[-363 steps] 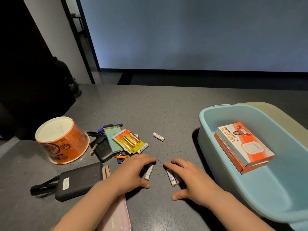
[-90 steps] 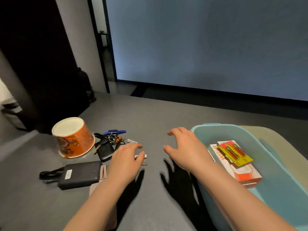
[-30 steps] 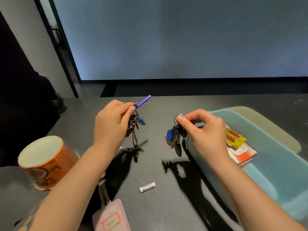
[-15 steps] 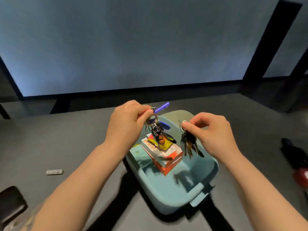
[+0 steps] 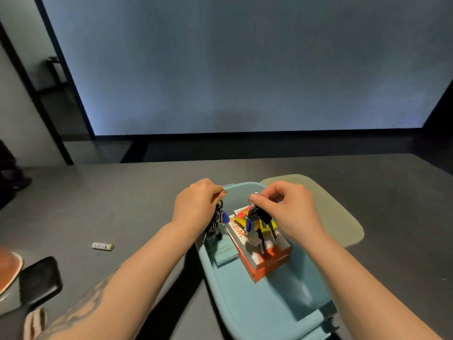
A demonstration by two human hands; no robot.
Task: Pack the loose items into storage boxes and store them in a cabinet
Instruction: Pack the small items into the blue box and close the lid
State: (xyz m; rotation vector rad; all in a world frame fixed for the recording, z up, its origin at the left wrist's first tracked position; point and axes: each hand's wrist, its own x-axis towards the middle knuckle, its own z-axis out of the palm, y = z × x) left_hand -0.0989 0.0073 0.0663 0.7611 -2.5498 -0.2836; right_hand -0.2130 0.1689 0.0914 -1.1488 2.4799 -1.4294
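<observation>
- L hand (image 5: pixel 196 204) fingers curled, pinching the ring of a dark key bunch (image 5: pixel 217 223); keys dangle free over the left edge of the teal storage box (image 5: pixel 259 307)
- R hand (image 5: pixel 286 212) thumb + forefinger pinch the ring of a second key bunch (image 5: pixel 257 224) w/ a blue tag; it hangs just above the orange WiFi carton (image 5: pixel 259 251) inside the box
- Held by the rings, probably so the keys hang together and can be let down into the box w/o scattering
- Yellow battery pack (image 5: pixel 245 218) lies on top of the carton; small green booklet (image 5: pixel 224 251) lies in the box beside it
- Box sits on the dark bench (image 5: pixel 122 204), its beige lid (image 5: pixel 331 212) behind and to the right
- Not yet packed, by the look of it: a loose battery (image 5: pixel 103 246) on the bench well left of the box, black power bank (image 5: pixel 39 280) at bottom-left
- Orange tub (image 5: pixel 8 268) cut off by left frame edge; a pink item at the bottom-left corner is too cropped to ID
- Key bunches are blurred, so no key count; no cabinet in view
</observation>
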